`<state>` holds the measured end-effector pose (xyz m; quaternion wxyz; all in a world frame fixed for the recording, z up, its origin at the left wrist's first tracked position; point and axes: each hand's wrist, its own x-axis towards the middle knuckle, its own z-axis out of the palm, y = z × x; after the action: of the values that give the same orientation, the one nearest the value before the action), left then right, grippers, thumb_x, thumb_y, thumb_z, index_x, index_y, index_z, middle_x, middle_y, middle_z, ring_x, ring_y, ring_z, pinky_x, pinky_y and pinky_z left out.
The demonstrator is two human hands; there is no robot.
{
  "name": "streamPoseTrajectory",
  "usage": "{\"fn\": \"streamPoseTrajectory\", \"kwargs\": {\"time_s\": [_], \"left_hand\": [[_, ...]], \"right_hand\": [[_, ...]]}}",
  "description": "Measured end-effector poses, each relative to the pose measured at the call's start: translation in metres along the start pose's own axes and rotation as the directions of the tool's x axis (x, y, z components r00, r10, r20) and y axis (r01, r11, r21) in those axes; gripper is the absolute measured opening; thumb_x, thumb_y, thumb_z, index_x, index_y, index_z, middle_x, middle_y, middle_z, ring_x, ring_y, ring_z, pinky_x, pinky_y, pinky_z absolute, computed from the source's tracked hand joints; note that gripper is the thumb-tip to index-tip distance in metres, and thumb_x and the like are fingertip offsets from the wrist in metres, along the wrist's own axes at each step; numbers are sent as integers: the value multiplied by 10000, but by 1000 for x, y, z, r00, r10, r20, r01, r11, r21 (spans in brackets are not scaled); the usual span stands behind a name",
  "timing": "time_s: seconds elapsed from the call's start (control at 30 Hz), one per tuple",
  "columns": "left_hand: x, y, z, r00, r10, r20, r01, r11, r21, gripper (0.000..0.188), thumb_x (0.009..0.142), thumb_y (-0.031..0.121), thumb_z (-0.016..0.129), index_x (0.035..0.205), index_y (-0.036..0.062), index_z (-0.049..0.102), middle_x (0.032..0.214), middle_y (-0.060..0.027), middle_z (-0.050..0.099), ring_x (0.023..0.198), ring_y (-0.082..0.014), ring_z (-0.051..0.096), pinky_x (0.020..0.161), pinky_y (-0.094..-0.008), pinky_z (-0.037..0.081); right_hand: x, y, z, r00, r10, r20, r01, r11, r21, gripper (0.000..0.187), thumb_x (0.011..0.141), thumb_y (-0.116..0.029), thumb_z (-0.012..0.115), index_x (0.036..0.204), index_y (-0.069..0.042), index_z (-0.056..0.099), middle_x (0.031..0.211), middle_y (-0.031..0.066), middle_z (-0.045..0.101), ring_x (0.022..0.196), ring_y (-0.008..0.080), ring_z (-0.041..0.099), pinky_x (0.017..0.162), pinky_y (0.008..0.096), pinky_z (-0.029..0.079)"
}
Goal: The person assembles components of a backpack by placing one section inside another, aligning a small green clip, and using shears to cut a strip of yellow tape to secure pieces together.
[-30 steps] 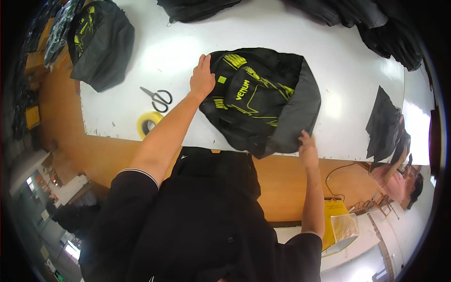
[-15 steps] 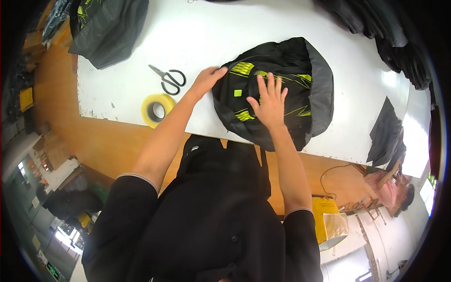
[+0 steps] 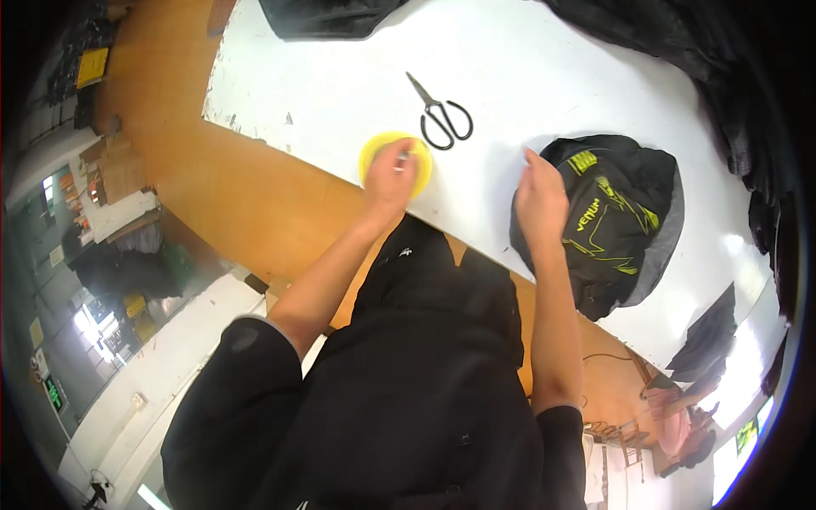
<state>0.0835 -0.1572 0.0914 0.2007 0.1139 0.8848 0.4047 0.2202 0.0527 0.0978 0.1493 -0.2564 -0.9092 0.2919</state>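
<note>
Left hand [image 3: 393, 177] is now off the black bag [image 3: 614, 231], curled over the yellow tape roll [image 3: 369, 161], grip unclear; right hand [image 3: 542, 197], half-open and empty, is off the bag's front, bag just to its right.

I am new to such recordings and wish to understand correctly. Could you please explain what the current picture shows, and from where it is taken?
There is no machine here: a person works with two bare hands. A wide fisheye camera on the person's head looks down, so straight edges bend near the rim. On the white table lie black-handled metal scissors and, further right, a black and grey fabric bag with lime-green patterns. Dark fabric lies along the far side. The left hand is on a round, yellow roll of tape; blur hides how firmly it grips. The right hand is by the bag's left edge; whether they touch is unclear.
</note>
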Motion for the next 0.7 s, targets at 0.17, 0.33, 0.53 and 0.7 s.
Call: {"fn": "streamPoseTrajectory", "kwargs": {"time_s": [0.17, 0.33, 0.53, 0.7], "left_hand": [[-15, -103, -57, 904, -380, -194, 323, 907, -272, 453, 942, 241, 546, 1330, 29, 448, 1185, -129, 555, 1061, -184, 541, 855, -364, 473], [-42, -106, -52, 732, -664, 152, 636, 586, -502, 426, 923, 293, 572, 1235, 16, 491, 1161, -95, 561, 979, -191, 549, 816, -375, 482], [-49, -105, -29, 439, -711, 549, 817, 62, -574, 488, 945, 421, 471, 1242, 34, 450, 1110, -121, 586, 959, -222, 569, 791, -403, 503], [-50, -118, -23, 471, -558, 683, 709, -221, -670, 430, 954, 409, 488, 1183, 45, 481, 1125, -160, 603, 951, -227, 602, 838, -403, 506]], "right_hand": [[37, -39, 100, 985, 25, 168, -40, 995, 91, 341, 862, -111, 629, 1197, -55, 588, 1125, 154, 635, 1057, 327, 587, 886, 407, 486], [52, -40, 142, 942, 72, 327, -13, 983, -182, 465, 808, -221, 695, 1214, -66, 528, 1089, 126, 589, 1035, 305, 568, 804, 435, 488], [60, -44, 140, 850, 159, 503, 32, 936, -350, 435, 811, -226, 697, 1188, -89, 527, 1110, 111, 574, 1091, 291, 550, 847, 428, 499], [63, -46, 140, 852, 177, 493, 10, 935, -353, 473, 812, -212, 691, 1223, -78, 499, 1147, 126, 575, 1113, 310, 545, 889, 439, 492]]}}
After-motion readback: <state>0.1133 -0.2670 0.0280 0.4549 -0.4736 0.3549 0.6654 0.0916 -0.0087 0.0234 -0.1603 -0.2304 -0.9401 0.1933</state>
